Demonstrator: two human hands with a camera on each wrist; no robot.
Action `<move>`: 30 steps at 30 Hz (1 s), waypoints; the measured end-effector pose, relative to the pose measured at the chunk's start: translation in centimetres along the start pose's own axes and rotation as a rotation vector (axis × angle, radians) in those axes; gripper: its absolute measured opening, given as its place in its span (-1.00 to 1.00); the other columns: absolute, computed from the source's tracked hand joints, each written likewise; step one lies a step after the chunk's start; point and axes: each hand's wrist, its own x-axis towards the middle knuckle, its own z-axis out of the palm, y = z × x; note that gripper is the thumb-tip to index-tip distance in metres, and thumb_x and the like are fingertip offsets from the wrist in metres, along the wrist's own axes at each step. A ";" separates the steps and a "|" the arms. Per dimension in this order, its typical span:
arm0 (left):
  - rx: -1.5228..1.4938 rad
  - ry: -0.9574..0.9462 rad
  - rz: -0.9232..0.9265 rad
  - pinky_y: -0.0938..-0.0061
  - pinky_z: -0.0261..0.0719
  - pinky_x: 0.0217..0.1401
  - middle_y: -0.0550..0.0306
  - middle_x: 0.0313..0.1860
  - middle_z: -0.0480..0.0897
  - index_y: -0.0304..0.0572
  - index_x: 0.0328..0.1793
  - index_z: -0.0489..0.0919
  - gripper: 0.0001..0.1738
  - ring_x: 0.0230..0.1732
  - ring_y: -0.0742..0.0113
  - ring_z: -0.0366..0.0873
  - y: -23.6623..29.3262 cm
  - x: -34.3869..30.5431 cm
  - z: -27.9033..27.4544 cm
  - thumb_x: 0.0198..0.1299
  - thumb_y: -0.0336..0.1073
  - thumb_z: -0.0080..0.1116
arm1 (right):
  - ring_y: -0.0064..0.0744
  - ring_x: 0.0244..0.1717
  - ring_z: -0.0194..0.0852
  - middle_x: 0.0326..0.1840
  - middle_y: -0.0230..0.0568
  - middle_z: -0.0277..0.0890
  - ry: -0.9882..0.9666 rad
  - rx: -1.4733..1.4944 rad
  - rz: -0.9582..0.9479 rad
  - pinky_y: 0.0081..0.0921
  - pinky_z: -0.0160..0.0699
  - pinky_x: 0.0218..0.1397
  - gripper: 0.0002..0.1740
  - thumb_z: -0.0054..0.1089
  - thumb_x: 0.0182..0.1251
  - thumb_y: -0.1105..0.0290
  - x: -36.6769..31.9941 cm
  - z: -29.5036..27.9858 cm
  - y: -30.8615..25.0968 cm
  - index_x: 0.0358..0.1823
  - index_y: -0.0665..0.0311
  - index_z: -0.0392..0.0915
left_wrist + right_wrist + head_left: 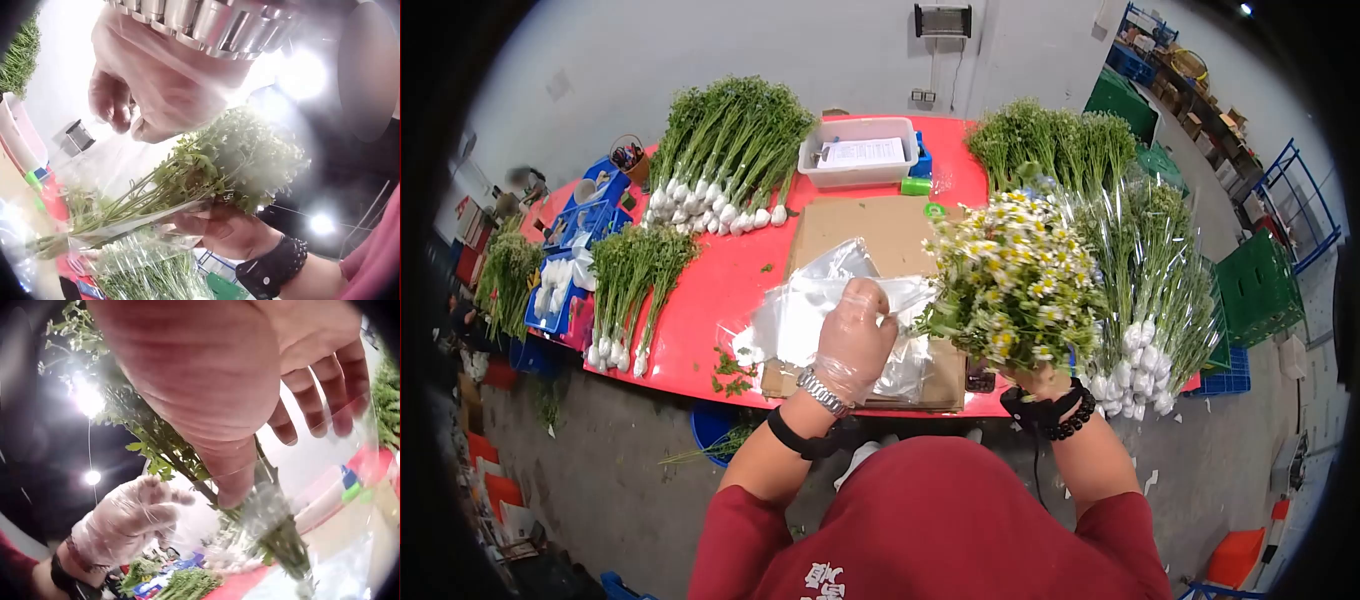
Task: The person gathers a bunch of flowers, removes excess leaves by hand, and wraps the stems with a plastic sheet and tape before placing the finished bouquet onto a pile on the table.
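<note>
My left hand (852, 335), in a thin clear glove, pinches the edge of a clear plastic sleeve (912, 292) above the middle of the table. My right hand (1040, 380) holds a bunch of daisies (1025, 270), white with yellow centres, at the stems. In the right wrist view the thumb (234, 484) lies across the stems, while the other fingers spread out behind clear film. The stem ends (53, 244) point down and away inside the film in the left wrist view. More clear sleeves (800, 315) lie under my left hand.
Cardboard (840, 225) lies on the red table (730, 270). A white bin (855, 178) with paper stands at the back. Bundles with white-wrapped ends (725, 160) lie at the left, and wrapped bundles (1145, 300) at the right. Leaf scraps (732, 375) lie near the front edge.
</note>
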 end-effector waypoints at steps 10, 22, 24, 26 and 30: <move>0.239 -0.323 0.220 0.10 0.70 0.08 -0.31 0.50 0.48 -0.14 0.16 0.64 -0.58 0.02 -0.23 0.73 -1.7 0.5 -3.4 0.14 -0.51 0.12 | -0.06 0.44 0.49 0.52 -0.05 0.43 0.310 0.623 0.313 -0.11 0.65 0.41 -0.43 0.10 0.61 0.14 3.3 -1.9 0.1 0.54 0.19 0.39; -0.010 -0.319 -0.020 0.21 0.66 0.21 -0.53 0.13 0.64 -0.56 0.51 0.35 -0.31 0.11 -0.20 0.72 -0.8 6.7 -6.8 0.18 -0.52 0.05 | 0.02 0.09 0.67 0.10 -0.09 0.72 -0.042 -1.736 -0.128 -0.15 0.66 0.19 -0.64 0.33 0.37 0.22 6.7 4.3 -7.1 0.15 0.14 0.67; -0.009 -0.263 0.108 0.23 0.67 0.16 -0.47 0.09 0.67 -0.52 0.52 0.36 -0.31 0.05 -0.15 0.74 -0.2 7.8 -7.9 0.20 -0.51 0.08 | -0.02 0.08 0.67 0.11 -0.08 0.72 0.092 -1.216 -0.050 -0.22 0.67 0.16 -0.64 0.32 0.37 0.41 7.3 7.6 -9.4 0.18 0.22 0.65; -0.183 -0.386 -0.004 0.29 0.65 0.21 -0.28 0.15 0.71 -0.44 0.51 0.39 -0.37 0.09 -0.05 0.74 2.3 8.7 -9.9 0.27 -0.51 0.12 | -0.17 0.19 0.64 0.20 -0.08 0.70 0.071 -0.992 -0.009 -0.31 0.58 0.30 -0.57 0.28 0.37 0.55 7.8 11.2 -11.0 0.27 0.28 0.60; -0.419 -0.252 0.303 0.23 0.57 0.29 -0.22 0.19 0.70 -0.32 0.42 0.45 -0.36 0.27 -0.13 0.64 1.9 9.6 -8.8 0.15 -0.65 0.18 | -0.42 0.31 0.55 0.35 -0.18 0.63 -0.123 -1.465 -0.166 -0.37 0.47 0.44 -0.34 0.47 0.25 0.57 7.9 15.7 -14.3 0.41 0.32 0.51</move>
